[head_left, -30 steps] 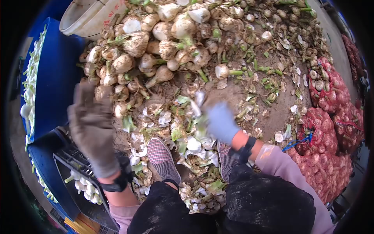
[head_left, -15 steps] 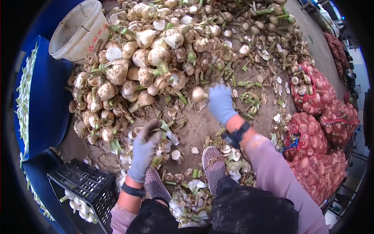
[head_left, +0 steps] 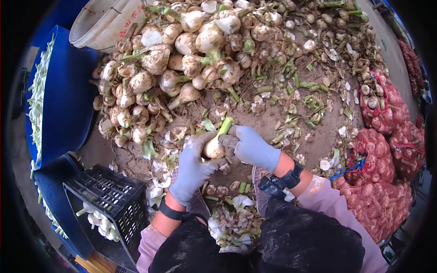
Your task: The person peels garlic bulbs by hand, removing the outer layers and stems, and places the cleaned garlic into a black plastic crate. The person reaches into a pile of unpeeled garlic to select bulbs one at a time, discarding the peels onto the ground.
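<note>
A garlic bulb with a short green stem pointing up and to the right is between my hands, above my shoes. My left hand, in a soiled grey-blue glove, wraps round the bulb from the left. My right hand, in a similar glove, has its fingers closed against the right side of the bulb and stem. Whether a tool is also in its fingers is hidden. Beyond my hands lies a large heap of dirty garlic bulbs.
Red net sacks of garlic stand on the right. To the left are a blue container, a white bucket and a black crate with white bulbs. Peelings lie between my feet.
My right hand has come back from the heap's near edge to my left hand, with the bulb. My left hand has closed round it. The view has shifted.
</note>
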`<state>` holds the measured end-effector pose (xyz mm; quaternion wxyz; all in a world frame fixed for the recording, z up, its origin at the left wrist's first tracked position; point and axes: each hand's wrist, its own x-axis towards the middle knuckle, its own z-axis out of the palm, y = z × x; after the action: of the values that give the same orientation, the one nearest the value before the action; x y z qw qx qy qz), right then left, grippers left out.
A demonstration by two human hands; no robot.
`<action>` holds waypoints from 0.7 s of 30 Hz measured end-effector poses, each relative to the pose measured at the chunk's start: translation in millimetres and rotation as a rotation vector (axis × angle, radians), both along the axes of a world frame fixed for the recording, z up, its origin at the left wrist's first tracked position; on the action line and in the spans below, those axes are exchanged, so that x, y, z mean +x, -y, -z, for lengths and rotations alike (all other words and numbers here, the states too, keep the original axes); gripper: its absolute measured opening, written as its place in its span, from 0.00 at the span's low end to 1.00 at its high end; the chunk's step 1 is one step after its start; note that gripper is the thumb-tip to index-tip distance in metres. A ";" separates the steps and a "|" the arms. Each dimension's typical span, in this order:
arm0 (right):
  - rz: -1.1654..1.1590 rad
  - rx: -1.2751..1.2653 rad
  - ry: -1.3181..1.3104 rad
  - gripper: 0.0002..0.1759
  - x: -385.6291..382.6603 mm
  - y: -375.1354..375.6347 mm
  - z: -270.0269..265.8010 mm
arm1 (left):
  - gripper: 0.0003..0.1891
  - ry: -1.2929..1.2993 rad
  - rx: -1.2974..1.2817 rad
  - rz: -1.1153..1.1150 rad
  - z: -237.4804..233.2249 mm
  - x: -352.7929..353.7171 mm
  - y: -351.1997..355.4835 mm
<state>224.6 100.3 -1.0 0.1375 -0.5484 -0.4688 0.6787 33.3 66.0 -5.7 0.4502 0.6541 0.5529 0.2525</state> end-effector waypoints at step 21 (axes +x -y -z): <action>0.105 -0.200 -0.230 0.12 -31.1 19.0 10.6 | 0.33 0.628 -0.640 -0.446 -20.6 -40.7 15.0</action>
<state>193.5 81.3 -11.6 0.1702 -0.5015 -0.3508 0.7723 -7.3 50.9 14.9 0.7082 0.2415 0.5666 0.3451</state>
